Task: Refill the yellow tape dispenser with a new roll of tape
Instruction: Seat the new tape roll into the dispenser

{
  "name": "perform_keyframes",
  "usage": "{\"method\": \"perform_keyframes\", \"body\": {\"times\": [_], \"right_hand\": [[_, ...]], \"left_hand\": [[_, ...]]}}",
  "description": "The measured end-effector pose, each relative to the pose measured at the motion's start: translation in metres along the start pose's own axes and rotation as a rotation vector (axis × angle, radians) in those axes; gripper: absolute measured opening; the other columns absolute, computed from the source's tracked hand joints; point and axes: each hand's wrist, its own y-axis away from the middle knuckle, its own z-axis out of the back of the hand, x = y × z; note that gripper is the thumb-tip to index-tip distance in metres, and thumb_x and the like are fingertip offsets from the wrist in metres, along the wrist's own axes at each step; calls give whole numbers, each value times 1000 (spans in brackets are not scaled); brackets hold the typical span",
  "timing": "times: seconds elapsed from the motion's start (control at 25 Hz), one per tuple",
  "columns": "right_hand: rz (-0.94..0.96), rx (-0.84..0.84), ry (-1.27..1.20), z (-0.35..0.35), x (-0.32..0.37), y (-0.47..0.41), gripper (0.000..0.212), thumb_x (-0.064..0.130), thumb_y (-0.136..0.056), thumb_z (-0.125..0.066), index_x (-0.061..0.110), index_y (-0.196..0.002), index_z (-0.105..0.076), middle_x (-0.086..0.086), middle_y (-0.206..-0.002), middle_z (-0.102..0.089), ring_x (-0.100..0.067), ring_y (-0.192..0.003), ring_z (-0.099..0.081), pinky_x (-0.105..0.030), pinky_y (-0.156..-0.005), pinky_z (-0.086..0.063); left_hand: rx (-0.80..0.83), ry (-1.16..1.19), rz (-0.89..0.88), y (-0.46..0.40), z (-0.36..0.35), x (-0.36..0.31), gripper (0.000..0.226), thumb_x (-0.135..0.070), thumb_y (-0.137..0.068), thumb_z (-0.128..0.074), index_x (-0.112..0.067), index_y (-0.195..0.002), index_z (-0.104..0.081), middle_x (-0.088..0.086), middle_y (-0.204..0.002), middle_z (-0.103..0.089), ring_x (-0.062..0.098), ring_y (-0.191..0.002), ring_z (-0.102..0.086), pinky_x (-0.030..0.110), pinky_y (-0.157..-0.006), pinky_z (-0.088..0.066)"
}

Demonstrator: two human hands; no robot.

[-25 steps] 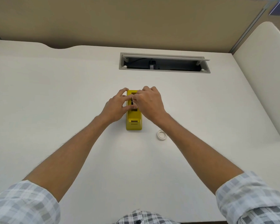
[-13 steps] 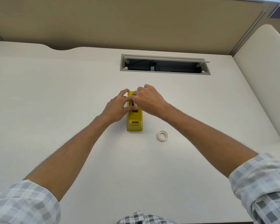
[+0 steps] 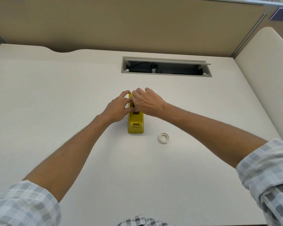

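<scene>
The yellow tape dispenser (image 3: pixel 135 122) stands in the middle of the white desk, its cutter end toward me. My left hand (image 3: pixel 117 110) grips its left side, thumb and fingers curled round the body. My right hand (image 3: pixel 147 101) covers the far top of the dispenser, fingers curled down into the roll slot; what they hold is hidden. A small white ring, an empty tape core (image 3: pixel 163 138), lies flat on the desk to the right of the dispenser, apart from both hands.
A long open cable tray (image 3: pixel 167 66) is cut into the white desk (image 3: pixel 55 95) behind the dispenser. A tan partition wall (image 3: pixel 137 22) stands at the back and a cream panel (image 3: pixel 265 79) on the right.
Both hands stay on the dispenser. My right hand has shifted slightly toward the far end, and my right elbow has swung outward to the right.
</scene>
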Motion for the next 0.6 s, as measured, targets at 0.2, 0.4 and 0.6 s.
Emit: {"method": "perform_keyframes", "body": {"times": [0.2, 0.4, 0.6], "right_hand": [[-30, 16, -95, -6, 2, 3, 29, 27, -103, -41, 3, -118, -50, -12, -114, -55, -23, -98, -54, -31, -65, -35], [-135, -57, -328, -8, 3, 12, 28, 29, -101, -50, 8, -119, -54, -9, -110, -57, -21, -88, -58, -30, -61, -44], [-317, -130, -574, -6, 6, 17, 23, 28, -100, -54, 20, -117, -70, -4, -100, -69, -22, -82, -65, -28, -59, -43]], "left_hand": [[13, -18, -6, 1, 3, -2, 38, -40, -92, -60, -21, -125, -63, -2, -156, -28, 29, -105, -58, 46, -91, -46], [16, -22, -9, 0, 2, -1, 38, -45, -91, -60, -27, -124, -62, -3, -154, -28, 29, -109, -56, 46, -91, -46], [7, -22, -7, -1, -1, 0, 42, -49, -89, -61, -36, -129, -58, -2, -154, -29, 30, -117, -53, 46, -93, -46]]}}
